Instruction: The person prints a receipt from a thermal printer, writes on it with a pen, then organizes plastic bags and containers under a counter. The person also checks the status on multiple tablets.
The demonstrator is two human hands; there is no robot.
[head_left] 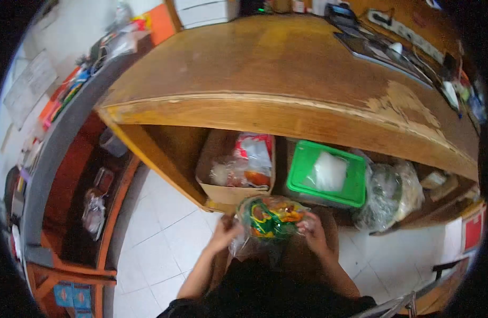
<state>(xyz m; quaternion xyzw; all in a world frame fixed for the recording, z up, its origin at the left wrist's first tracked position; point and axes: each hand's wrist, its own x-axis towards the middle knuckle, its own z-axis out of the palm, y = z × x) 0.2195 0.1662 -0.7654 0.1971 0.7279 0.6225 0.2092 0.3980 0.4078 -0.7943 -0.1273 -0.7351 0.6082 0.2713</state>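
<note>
A clear plastic bag [273, 218] with green, yellow and orange packets inside rests above the person's lap, in front of the open shelf. My left hand [226, 233] is closed on the left side of the bag. At the bag's right edge, my right hand [311, 229] has its fingers bent round the plastic. Just beyond the bag, a cardboard box [234, 194] on the shelf holds red-and-white packets and other bagged things. To its right sits a green plastic container [328, 197] with a white bagged item [330, 170] on its top.
The wooden desk top [244, 58] spans the view above the shelf, its front edge worn. Filled plastic bags [384, 193] lie right of the green container. An orange-red shelf unit [116, 212] stands at left, and a metal bar [408, 299] crosses the lower right.
</note>
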